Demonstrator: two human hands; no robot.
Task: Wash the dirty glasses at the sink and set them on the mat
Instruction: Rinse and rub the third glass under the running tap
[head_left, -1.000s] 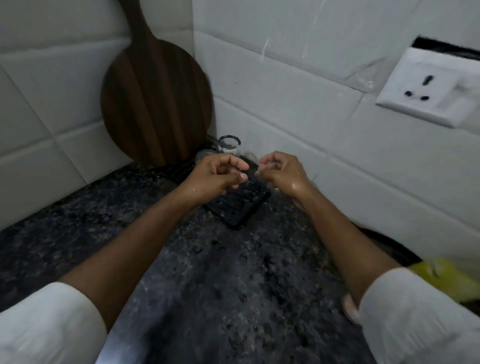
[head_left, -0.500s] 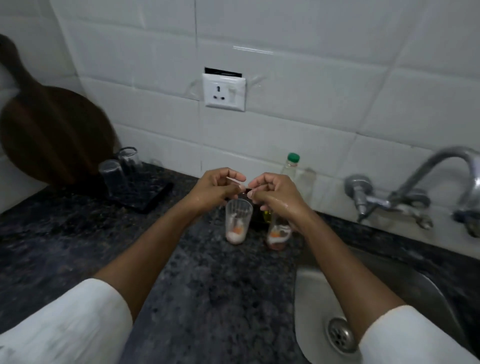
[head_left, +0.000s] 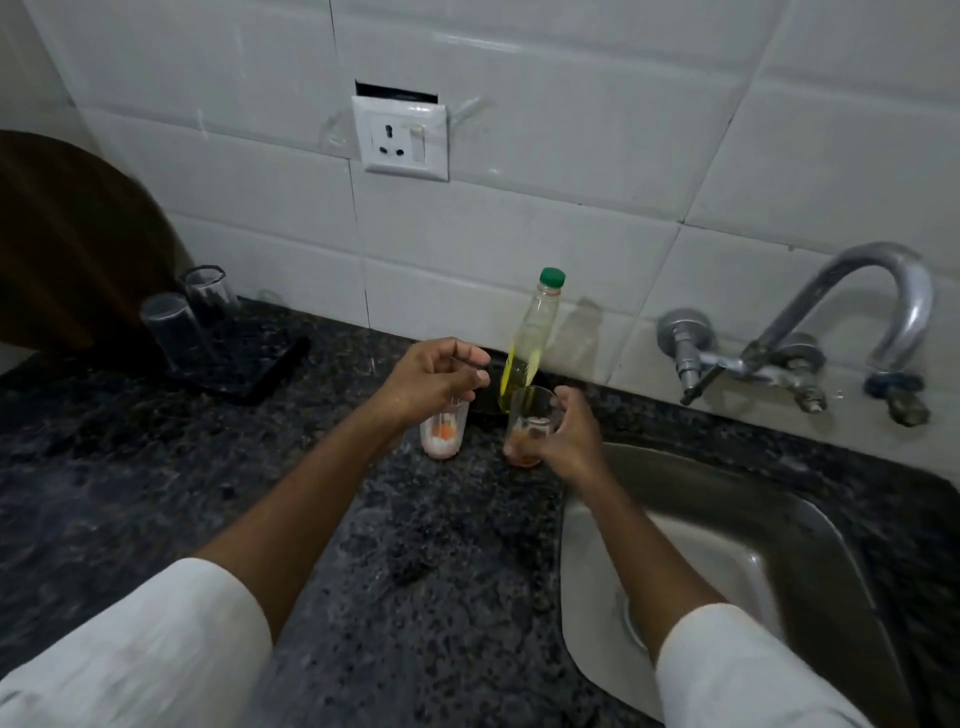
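Two dirty glasses stand on the dark granite counter left of the sink (head_left: 810, 525). My right hand (head_left: 563, 428) is wrapped around the right dirty glass (head_left: 530, 421), which has orange residue at its bottom. My left hand (head_left: 434, 376) hovers over the left dirty glass (head_left: 442, 434), fingers curled, holding nothing that I can see. That glass has white and orange residue. A black mat (head_left: 249, 364) lies at the back left with two clear glasses (head_left: 174, 325) standing on it.
A bottle of yellow liquid with a green cap (head_left: 530, 338) stands behind the right glass. The tap (head_left: 852, 322) juts from the tiled wall over the sink. A round wooden board (head_left: 62, 234) leans at far left. A wall socket (head_left: 402, 137) sits above.
My view has swung from the mat corner to the sink side. My right hand has dropped and closed around the right dirty glass; my left hand stays over the left one.
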